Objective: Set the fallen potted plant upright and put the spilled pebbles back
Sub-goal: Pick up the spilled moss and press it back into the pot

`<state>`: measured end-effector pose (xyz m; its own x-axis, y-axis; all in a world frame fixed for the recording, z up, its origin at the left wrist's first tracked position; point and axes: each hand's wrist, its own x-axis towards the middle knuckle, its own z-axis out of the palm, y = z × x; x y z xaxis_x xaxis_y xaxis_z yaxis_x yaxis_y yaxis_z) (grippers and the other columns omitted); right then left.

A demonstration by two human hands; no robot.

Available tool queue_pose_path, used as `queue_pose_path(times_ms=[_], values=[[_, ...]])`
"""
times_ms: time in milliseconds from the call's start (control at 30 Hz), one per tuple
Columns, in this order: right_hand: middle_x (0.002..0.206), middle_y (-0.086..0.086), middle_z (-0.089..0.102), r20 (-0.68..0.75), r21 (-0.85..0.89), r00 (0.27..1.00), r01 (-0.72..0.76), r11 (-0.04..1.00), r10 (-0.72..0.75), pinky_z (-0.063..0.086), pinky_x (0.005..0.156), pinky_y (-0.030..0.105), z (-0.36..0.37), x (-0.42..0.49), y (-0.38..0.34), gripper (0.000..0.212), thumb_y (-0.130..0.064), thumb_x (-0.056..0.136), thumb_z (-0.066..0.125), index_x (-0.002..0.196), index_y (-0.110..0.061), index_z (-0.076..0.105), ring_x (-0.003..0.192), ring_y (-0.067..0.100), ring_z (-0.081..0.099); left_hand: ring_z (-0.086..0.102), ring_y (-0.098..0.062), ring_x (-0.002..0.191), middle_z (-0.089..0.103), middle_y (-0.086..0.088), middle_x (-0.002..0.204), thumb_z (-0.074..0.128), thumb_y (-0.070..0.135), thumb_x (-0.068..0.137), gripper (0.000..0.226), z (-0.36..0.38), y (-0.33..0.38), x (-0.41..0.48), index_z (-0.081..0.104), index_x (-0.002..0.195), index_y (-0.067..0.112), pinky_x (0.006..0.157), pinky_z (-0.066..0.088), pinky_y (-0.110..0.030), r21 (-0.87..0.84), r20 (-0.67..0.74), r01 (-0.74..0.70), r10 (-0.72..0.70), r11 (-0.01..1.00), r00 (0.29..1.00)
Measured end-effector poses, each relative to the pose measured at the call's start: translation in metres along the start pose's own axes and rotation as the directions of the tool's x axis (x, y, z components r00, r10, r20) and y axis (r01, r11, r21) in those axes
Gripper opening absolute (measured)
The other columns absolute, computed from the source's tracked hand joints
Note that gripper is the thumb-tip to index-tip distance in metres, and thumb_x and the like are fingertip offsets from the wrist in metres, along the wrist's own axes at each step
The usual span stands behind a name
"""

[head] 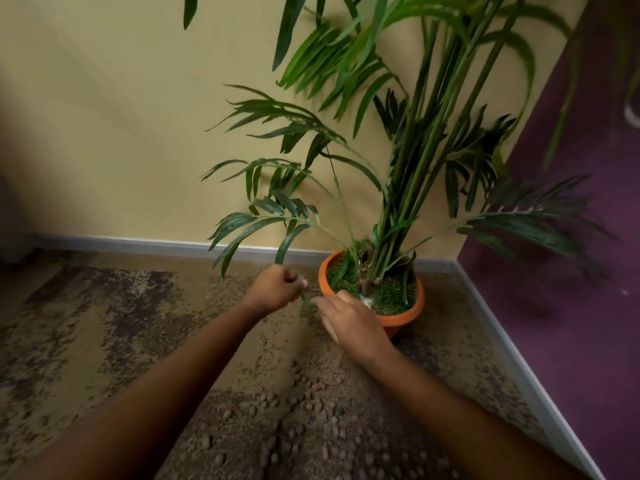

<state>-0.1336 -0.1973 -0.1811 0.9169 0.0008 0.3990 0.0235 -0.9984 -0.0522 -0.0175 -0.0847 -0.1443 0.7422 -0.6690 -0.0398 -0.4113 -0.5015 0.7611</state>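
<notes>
- One plant [408, 188] stands upright in an orange pot [410, 315] on the carpet [86, 323], in the corner where the yellow wall [121, 116] meets the purple wall [571, 306].
- Green, grass-like filling covers the top of the pot around the stems.
- Many pebbles [311, 427] lie scattered on the carpet in front of the pot, between the two forearms.
- The left hand [277, 289] is just left of the pot, its fingers curled round a drooping leaf [287, 242], whose tip pokes out below the fist.
- The right hand [353, 323] lies over the pot's near rim, fingers stretched and gripping nothing, its forefinger close to that leaf tip.
- A pale skirting [138, 242] runs along the foot of both walls.
</notes>
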Motion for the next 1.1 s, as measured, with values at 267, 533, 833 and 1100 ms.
queue_pose_path(times_ms=[267, 533, 833, 1100], values=[[0.103, 0.014, 0.065, -0.188, 0.096, 0.943, -0.26, 0.961, 0.274, 0.05, 0.085, 0.036, -0.03, 0.003, 0.038, 0.024, -0.008, 0.091, 0.056, 0.113, -0.004, 0.063, 0.101, 0.029, 0.062, 0.06, -0.03, 0.105, 0.064, -0.019, 0.11, 0.032, 0.025, 0.102, 0.036, 0.023, 0.036, 0.017, 0.052, 0.122, 0.004, 0.089, 0.046, -0.038, -0.119, -0.194, -0.18, 0.155, 0.976, 0.969], [0.118, 0.012, 0.065, -0.07, 0.024, 0.859, -0.507, 0.862, 0.507, 0.052, 0.083, 0.037, -0.032, 0.019, 0.063, 0.031, -0.01, 0.095, 0.048, 0.125, -0.011, 0.054, 0.107, 0.029, 0.061, 0.002, -0.026, 0.148, 0.002, -0.017, 0.159, 0.03, 0.04, 0.099, 0.07, 0.077, 0.017, 0.032, -0.001, 0.149, 0.003, 0.12, 0.008, -0.04, 0.506, 0.161, -0.186, 0.12, 0.842, 0.98], [0.121, 0.015, 0.061, 0.123, -0.013, 0.824, -0.556, 0.831, 0.554, 0.05, 0.086, 0.038, -0.014, 0.032, 0.064, 0.036, 0.001, 0.093, 0.041, 0.12, -0.01, 0.062, 0.11, 0.032, 0.059, -0.014, -0.024, 0.147, -0.017, -0.014, 0.158, 0.033, 0.056, 0.093, 0.085, 0.099, -0.011, 0.027, -0.012, 0.149, 0.01, 0.119, -0.004, -0.042, 0.413, 0.071, -0.144, 0.127, 0.899, 0.989], [0.144, 0.006, 0.042, 0.206, -0.108, 0.837, -0.495, 0.862, 0.506, 0.035, 0.106, 0.046, -0.013, 0.022, 0.068, 0.052, -0.001, 0.092, 0.039, 0.142, -0.018, 0.039, 0.132, 0.029, 0.037, -0.009, -0.021, 0.147, -0.011, -0.009, 0.16, 0.033, 0.054, 0.094, 0.081, 0.1, -0.012, 0.024, -0.009, 0.15, 0.012, 0.119, -0.001, -0.044, 0.406, 0.059, -0.179, 0.17, 0.896, 0.984]])
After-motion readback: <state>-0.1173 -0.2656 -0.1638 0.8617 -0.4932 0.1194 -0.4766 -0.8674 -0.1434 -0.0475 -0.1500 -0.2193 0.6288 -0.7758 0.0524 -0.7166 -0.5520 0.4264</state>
